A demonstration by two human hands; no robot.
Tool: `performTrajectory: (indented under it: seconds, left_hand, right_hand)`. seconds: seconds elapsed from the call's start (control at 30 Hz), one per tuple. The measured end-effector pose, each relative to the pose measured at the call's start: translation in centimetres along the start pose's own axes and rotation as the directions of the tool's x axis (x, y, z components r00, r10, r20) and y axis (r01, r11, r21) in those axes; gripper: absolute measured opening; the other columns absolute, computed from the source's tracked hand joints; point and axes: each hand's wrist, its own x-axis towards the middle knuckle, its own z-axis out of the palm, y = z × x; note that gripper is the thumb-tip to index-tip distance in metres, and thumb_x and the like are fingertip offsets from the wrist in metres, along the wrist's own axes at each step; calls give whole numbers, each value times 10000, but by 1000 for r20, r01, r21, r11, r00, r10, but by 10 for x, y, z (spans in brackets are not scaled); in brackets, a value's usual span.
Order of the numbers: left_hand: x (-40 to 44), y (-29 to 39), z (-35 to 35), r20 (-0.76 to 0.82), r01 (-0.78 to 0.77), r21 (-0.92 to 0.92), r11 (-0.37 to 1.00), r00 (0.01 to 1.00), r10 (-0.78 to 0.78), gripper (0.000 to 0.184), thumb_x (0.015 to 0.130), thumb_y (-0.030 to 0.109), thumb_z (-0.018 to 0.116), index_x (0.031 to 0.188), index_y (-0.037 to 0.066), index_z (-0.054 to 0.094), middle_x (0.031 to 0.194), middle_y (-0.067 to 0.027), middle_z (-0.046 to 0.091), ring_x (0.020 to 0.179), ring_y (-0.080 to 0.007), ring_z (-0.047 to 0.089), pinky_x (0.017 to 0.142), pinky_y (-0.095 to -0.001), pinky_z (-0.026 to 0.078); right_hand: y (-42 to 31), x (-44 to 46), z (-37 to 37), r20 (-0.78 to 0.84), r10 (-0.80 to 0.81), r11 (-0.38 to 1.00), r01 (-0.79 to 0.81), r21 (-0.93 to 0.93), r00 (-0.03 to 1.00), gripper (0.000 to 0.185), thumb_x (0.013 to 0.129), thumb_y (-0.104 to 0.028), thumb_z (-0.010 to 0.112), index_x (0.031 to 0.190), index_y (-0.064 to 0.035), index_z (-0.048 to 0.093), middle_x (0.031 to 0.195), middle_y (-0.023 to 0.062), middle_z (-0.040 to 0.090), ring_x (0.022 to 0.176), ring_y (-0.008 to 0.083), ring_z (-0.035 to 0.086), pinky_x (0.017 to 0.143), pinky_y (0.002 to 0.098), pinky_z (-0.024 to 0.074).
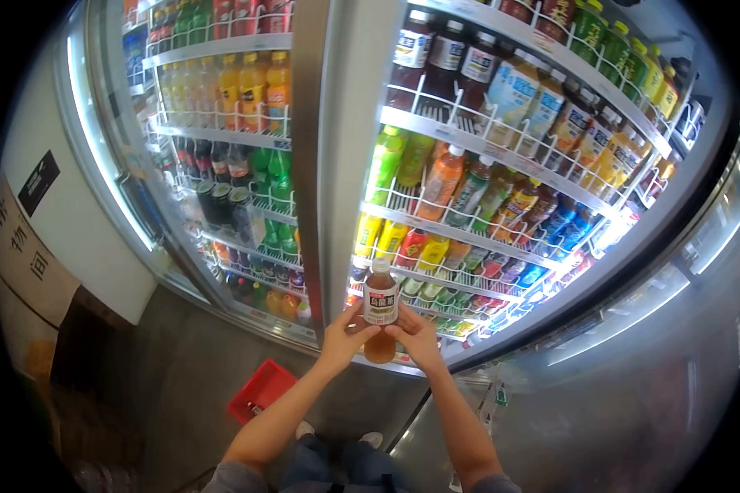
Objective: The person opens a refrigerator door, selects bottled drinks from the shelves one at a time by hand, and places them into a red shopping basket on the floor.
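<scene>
The big fridge [349, 164] is just past the left hand [343, 338] and right hand [418, 338], so hold on gently and don't bump it. There is one red basket [265, 380], lower than the left hand and to its left. The two hands pinch one bottle [381, 307] from both sides. The bottle is upright, in between the hands.

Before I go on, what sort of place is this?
Probably a shop, such as a convenience store: lit shelves packed with bottled drinks, a red basket on the floor, and a labelled bottle held between left hand and right hand.
</scene>
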Motion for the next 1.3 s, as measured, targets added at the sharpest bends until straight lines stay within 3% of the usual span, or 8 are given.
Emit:
performTrajectory:
  seconds: [0.23, 0.3, 0.43, 0.73, 0.9, 0.97, 1.1, 1.3]
  left_hand:
    - [-56, -60, -111, -151, -55, -97, 994, 988, 40, 654, 841, 100, 766, 1406, -13, 457, 1252, -147, 618, 1174, -198, 590, 1003, -339, 471]
    - [-77, -72, -146, -230, 9, 72, 997, 973, 8, 635, 856, 113, 753, 1405, -9, 456, 1277, -134, 604, 1197, -199, 575, 1014, -342, 467]
    - [-129, -122, -215, -312, 107, -30, 994, 943, -111, 632, 857, 119, 750, 1402, -11, 457, 1305, -129, 581, 1217, -211, 558, 1027, -355, 468]
    - [-248, -288, -323, -537, 374, -123, 919, 754, -378, 627, 838, 151, 771, 1378, -11, 497, 1362, -178, 540, 1221, -268, 575, 987, -365, 495]
    - [-274, -346, -361, -613, 469, -177, 866, 636, -469, 628, 864, 82, 727, 1418, -17, 449, 1312, -148, 599, 1196, -216, 595, 994, -332, 486]
    - [-291, -408, -373, -642, 311, -347, 885, 609, -466, 620, 866, 78, 723, 1416, -18, 452, 1324, -149, 583, 1210, -219, 582, 994, -332, 486]
    - [-316, -500, -401, -730, 430, -214, 877, 526, -436, 658, 851, 106, 757, 1412, -39, 444, 1275, -162, 611, 1177, -236, 589, 991, -348, 479]
    - [-322, -553, -443, -742, 323, -426, 845, 410, -530, 618, 843, 153, 767, 1383, 9, 502, 1196, -158, 658, 1141, -244, 630, 936, -334, 518]
  right_hand:
    - [100, 0, 84, 77, 117, 993, -114, -41, 990, 663, 899, -2, 675, 1479, 36, 356, 1408, 107, 516, 1244, 182, 531, 1062, 331, 426]
    - [136, 4, 112, 114, 171, 984, -164, -69, 979, 662, 899, -4, 677, 1477, 42, 356, 1409, 114, 513, 1248, 184, 529, 1065, 333, 424]
    - [226, -5, 168, 129, 293, 956, -286, -70, 947, 652, 899, -9, 681, 1465, 57, 365, 1422, 141, 503, 1281, 197, 508, 1076, 341, 417]
    - [438, -68, 232, 235, 591, 807, -573, -146, 772, 660, 911, -57, 682, 1466, 48, 341, 1404, 180, 513, 1289, 224, 511, 1085, 345, 409]
    - [540, -79, 237, 277, 724, 689, -674, -266, 632, 640, 923, -39, 654, 1467, 57, 331, 1422, 183, 490, 1321, 230, 479, 1098, 351, 394]
    - [583, -86, 241, 321, 753, 655, -699, -286, 574, 633, 925, -30, 644, 1466, 61, 329, 1429, 183, 481, 1330, 231, 470, 1103, 352, 387]
    - [657, -93, 238, 426, 723, 688, -622, -372, 544, 674, 910, -50, 651, 1486, 27, 309, 1426, 193, 482, 1324, 255, 480, 1089, 356, 390]
    - [745, -82, 260, 480, 757, 643, -375, -668, 443, 796, 832, -109, 745, 1496, -25, 314, 1345, 178, 556, 1249, 258, 549, 1027, 369, 440]
